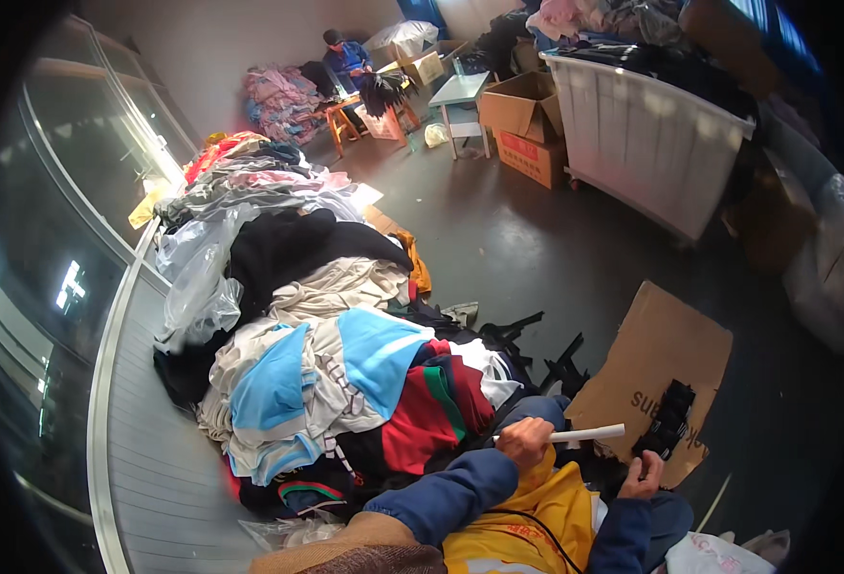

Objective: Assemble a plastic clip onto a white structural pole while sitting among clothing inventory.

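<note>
My left hand (pixel 525 442) is closed around a white rod (pixel 589 434), which sticks out to the right over the near edge of a flat cardboard sheet (pixel 651 344). My right hand (pixel 644 475) is beside the cardboard, palm partly turned up and fingers loosely bent apart; I see nothing held in it. Just beyond its fingertips, a bundle of black pieces (pixel 668 421) with small pale marks lies on the sheet. Yellow cloth (pixel 527 517) covers my front, between two blue sleeves.
A tall clothes pile (pixel 345 364) in light blue, beige, red and black rises at my left along a white ribbed panel (pixel 168 459). Black strips (pixel 563 364) lie on the floor. Farther off are a large white bin (pixel 646 134), cardboard boxes (pixel 527 124) and a seated person (pixel 347 59).
</note>
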Demonstrator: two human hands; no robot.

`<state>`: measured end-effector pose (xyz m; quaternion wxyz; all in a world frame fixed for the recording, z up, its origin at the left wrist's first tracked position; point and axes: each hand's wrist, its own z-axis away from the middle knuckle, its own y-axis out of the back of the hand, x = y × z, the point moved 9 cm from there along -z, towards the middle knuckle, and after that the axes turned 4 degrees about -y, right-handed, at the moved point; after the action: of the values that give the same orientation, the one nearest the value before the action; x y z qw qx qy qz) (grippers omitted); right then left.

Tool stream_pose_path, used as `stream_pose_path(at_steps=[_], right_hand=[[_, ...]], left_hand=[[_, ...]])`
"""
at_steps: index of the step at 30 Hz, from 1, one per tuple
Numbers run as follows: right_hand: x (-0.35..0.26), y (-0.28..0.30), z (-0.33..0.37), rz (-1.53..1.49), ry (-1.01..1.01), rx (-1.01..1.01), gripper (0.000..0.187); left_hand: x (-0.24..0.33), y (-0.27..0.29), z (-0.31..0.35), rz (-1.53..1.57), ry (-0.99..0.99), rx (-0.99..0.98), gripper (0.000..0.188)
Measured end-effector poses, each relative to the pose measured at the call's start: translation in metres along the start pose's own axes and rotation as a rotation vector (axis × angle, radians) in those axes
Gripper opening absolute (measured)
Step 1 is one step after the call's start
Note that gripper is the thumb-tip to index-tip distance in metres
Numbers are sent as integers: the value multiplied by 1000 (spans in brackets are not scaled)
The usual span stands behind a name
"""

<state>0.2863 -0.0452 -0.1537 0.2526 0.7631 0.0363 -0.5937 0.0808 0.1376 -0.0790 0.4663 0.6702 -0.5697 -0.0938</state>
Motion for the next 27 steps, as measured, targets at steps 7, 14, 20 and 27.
stream_pose_path(at_steps=[7, 14, 20, 27], right_hand=[[3, -23, -4, -19, 110, -52, 21], [-64, -71, -6, 381, 451, -149, 23], [44, -58, 70, 523, 197, -269, 21], [11, -65, 68, 591, 213, -180, 21]], left_hand=[[71, -15, -5, 760, 354, -273, 13], [328, 2, 38, 1142, -777, -870, 8], [274, 67, -17, 680, -749, -195, 9], [257, 35, 23, 700, -679, -240, 10]])
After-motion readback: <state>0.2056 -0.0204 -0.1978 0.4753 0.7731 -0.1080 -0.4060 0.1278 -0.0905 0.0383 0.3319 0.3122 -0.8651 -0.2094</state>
